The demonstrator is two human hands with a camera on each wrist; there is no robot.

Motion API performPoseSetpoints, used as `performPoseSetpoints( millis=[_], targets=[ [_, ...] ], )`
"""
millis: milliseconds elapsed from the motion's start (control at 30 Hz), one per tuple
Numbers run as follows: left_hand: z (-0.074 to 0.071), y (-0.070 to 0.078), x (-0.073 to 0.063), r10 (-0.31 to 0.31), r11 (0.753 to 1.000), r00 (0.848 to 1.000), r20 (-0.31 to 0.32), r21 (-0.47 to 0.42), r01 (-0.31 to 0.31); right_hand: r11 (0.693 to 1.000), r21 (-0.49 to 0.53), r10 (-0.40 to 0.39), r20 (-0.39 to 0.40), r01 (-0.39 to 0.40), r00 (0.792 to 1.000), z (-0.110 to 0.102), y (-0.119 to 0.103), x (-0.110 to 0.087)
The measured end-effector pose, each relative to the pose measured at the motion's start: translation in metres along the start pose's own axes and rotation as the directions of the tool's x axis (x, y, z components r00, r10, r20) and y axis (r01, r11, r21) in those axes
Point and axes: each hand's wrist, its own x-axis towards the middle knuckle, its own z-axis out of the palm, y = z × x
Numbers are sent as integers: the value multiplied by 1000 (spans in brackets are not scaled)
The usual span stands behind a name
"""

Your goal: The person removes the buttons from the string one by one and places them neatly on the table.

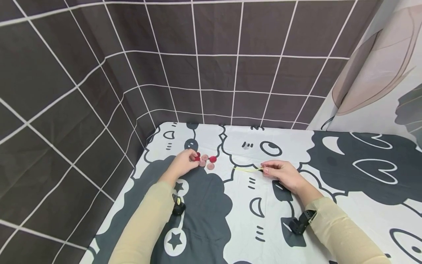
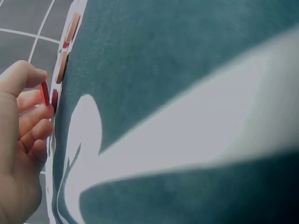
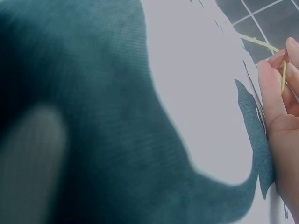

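Between thumb and fingers, my left hand (image 1: 181,165) pinches a red button (image 2: 45,93), raised on its edge in the left wrist view. Close beside it is another red button (image 2: 54,99). Several round pink buttons (image 1: 210,166) and a red button (image 1: 212,159) lie on the cloth just right of that hand. My right hand (image 1: 284,176), farther right, pinches one end of a thin yellow-green string (image 1: 244,169). The string stretches left towards the buttons, and its short tail (image 3: 283,77) hangs by the fingers in the right wrist view.
A white and dark grey cartoon-print cloth (image 1: 201,216) covers the surface. Dark curtains with a white grid (image 1: 217,73) rise behind and on the left. A pale patterned curtain (image 1: 379,80) hangs at the far right.
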Motion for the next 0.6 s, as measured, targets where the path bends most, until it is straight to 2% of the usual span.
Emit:
performPoseSetpoints(
  millis=[600],
  targets=[
    [-3,-1,-4,-23,999,998,-50,44,25,998,58,3,5,-3,1000,0,0,0]
  ],
)
